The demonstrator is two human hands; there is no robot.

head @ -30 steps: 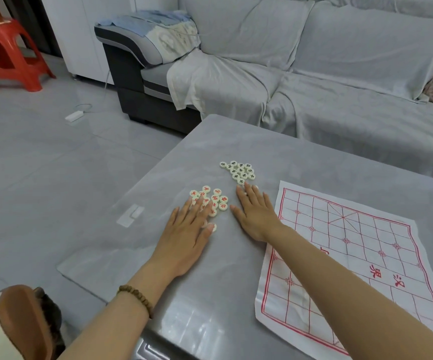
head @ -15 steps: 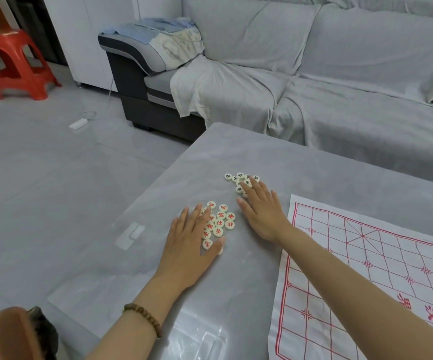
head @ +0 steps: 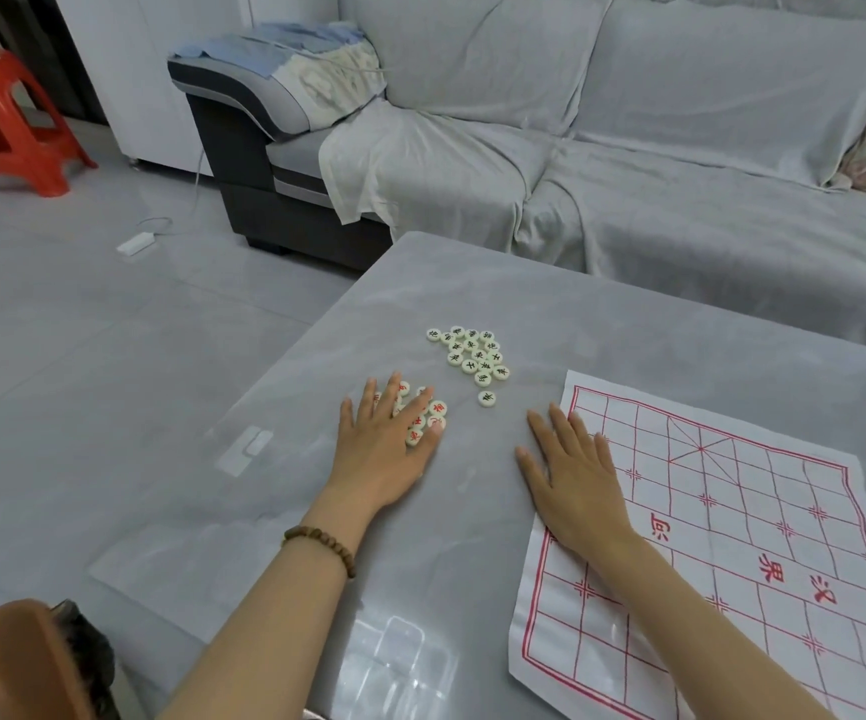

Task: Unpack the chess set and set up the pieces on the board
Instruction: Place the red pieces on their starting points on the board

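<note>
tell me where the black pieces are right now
In the head view, the black pieces lie clustered on the table, just beyond the red pieces, left of the board.

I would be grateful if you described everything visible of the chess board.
The chess board is a thin white sheet, paper or plastic by its look, printed with a red grid, crosses and characters. It lies flat on the grey table, bare of pieces. The right hand rests on its left edge.

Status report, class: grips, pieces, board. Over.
Left grip open, flat on red pieces. Right grip open, resting on board edge. Black pieces heaped apart; none on board yet. Nothing blocking.
</note>
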